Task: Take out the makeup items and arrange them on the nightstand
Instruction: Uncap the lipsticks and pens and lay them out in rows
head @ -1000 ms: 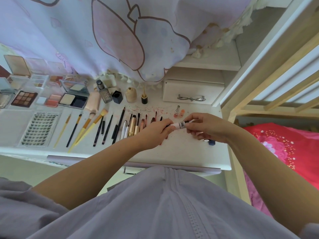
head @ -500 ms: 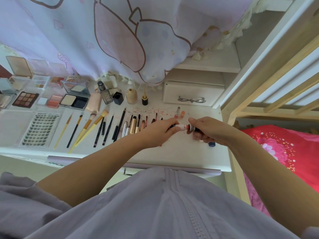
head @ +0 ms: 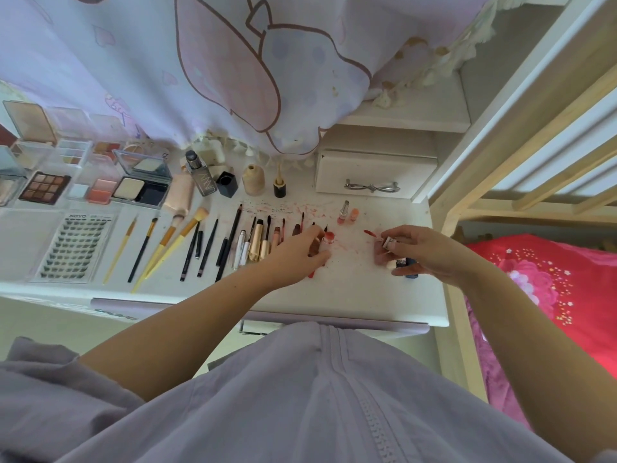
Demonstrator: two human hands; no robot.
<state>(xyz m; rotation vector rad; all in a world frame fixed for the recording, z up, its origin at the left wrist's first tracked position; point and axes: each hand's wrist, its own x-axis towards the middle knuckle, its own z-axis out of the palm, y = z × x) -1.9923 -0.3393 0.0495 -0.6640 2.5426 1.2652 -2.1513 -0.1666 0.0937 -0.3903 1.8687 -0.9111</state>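
Now | left hand (head: 300,252): tube (head: 326,241) | right hand (head: 422,252): wand cap (head: 387,242)

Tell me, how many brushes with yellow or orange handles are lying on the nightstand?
4. They lie side by side right of the lash tray: a thin one, a black-and-orange one, a pink-headed one and a large fluffy one. The hands may hide others further right.
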